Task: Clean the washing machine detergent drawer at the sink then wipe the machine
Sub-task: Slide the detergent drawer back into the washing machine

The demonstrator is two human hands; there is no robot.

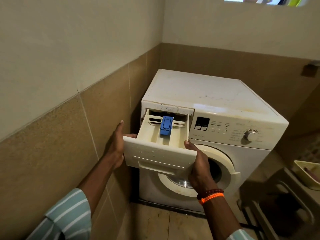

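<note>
A white front-loading washing machine (216, 94) stands in the corner of a tiled room. Its cream detergent drawer (155, 153) is pulled far out of the slot at the machine's upper left, with a blue insert (166, 125) in the middle compartment. My left hand (116, 146) grips the drawer's left side, thumb over the front panel's edge. My right hand (199, 168) holds the front panel's right end from below, thumb on the drawer's rim. The slot's upper edge (170, 108) shows dark specks.
The tiled wall (69, 132) runs close along the left of the machine. The round door (220, 168) is below the drawer, the control dial (250, 135) to the right. A rack with a pale tub (308, 174) stands at the right edge. The floor is tiled.
</note>
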